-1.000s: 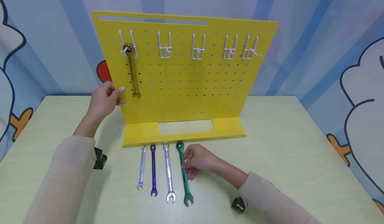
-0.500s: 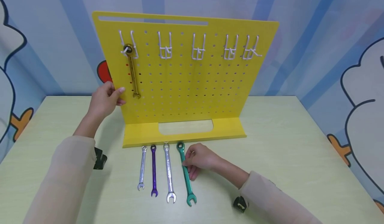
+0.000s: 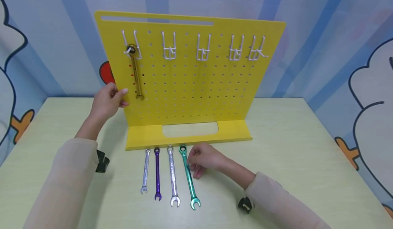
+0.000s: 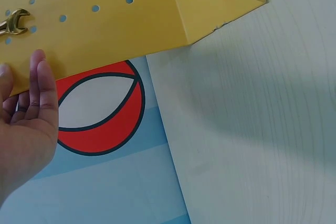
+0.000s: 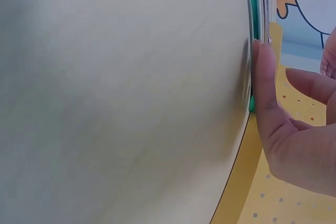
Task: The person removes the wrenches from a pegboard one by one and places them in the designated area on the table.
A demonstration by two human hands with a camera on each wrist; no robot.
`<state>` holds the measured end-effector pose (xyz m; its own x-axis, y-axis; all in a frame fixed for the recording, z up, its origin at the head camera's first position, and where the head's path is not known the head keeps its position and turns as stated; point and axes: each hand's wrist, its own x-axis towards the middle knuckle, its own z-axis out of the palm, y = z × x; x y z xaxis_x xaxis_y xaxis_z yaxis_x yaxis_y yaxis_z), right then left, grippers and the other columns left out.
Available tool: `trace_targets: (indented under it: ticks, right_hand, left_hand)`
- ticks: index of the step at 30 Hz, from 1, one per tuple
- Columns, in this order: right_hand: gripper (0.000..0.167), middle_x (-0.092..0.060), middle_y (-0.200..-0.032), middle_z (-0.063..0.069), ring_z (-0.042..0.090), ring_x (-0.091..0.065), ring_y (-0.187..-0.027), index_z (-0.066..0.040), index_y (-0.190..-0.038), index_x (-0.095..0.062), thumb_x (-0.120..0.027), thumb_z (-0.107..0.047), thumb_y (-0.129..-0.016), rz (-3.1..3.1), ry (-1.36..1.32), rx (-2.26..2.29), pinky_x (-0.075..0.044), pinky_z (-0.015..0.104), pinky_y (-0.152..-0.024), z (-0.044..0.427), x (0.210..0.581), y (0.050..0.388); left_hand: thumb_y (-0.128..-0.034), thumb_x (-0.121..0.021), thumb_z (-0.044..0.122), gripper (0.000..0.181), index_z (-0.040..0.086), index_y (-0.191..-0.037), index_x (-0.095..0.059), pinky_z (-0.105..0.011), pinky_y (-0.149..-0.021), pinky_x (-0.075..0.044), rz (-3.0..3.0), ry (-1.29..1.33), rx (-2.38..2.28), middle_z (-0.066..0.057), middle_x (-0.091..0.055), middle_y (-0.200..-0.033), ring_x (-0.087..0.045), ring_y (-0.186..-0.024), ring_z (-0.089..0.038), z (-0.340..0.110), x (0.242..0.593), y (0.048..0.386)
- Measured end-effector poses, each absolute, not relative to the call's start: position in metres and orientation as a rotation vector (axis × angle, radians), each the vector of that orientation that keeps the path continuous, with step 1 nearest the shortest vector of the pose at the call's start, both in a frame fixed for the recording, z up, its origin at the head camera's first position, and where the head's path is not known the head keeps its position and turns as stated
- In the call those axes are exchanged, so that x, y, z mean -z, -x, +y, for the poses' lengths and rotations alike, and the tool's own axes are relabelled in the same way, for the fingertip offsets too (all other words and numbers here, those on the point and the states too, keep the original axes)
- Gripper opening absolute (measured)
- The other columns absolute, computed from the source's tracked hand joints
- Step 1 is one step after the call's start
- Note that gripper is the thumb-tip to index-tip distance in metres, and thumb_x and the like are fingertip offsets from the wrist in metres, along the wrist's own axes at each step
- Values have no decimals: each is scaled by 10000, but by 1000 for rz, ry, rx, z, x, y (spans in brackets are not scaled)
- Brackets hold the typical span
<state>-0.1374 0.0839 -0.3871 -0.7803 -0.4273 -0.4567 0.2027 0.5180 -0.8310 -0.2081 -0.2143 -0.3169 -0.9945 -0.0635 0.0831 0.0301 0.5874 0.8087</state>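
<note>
In the head view, my left hand (image 3: 107, 101) holds the left edge of a yellow pegboard (image 3: 190, 103), thumb on its front face. A gold combination wrench (image 3: 136, 74) hangs on the leftmost hook; its open end (image 4: 18, 23) shows in the left wrist view. My right hand (image 3: 207, 159) is at the upper part of a green combination wrench (image 3: 190, 181) lying on the table. In the right wrist view, one straight finger (image 5: 265, 72) touches that wrench and another stands apart from it. To its left lie a large silver wrench (image 3: 172, 176), a purple wrench (image 3: 157, 174) and a small silver wrench (image 3: 145, 172).
Several white hooks line the pegboard's upper part, among them a second hook (image 3: 169, 51) and a rightmost hook (image 3: 256, 51). The board's yellow base (image 3: 144, 137) rests on the pale table (image 3: 291, 147), just behind the wrenches. A patterned backdrop (image 3: 322, 51) stands behind.
The green wrench's lower end has swung slightly right, its ring end a little left. My right hand has shifted slightly toward the board. The left hand keeps its place.
</note>
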Motion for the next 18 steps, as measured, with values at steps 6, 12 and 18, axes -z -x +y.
trace_targets:
  ticks: [6,12,18]
  right_hand:
    - [136,-633,-760,146,270,-638,-585,-13,-984,-548,-590,-105,-893,2129,243,1270,-555,350,-545,85,381,145]
    - [171,-637,-781,147,294,-638,-617,11,-1032,-536,-579,-79,-894,2130,322,1292,-559,372,-582,87,374,155]
    - [181,-635,-793,124,271,-634,-627,-9,-1038,-543,-591,-99,-888,2187,341,1282,-554,326,-603,85,367,162]
  left_hand:
    - [-940,-457,339,351,-6,-909,-403,-167,-589,-510,-2707,-42,1396,-169,-514,-890,-645,-714,-171,-214,317,208]
    - [-943,-458,332,345,-4,-895,-395,-165,-588,-509,-2707,-38,1385,-167,-501,-879,-647,-714,-171,-214,316,207]
    - [-944,-458,329,343,-4,-892,-393,-162,-590,-509,-2707,-36,1385,-169,-499,-881,-646,-711,-166,-214,316,207]
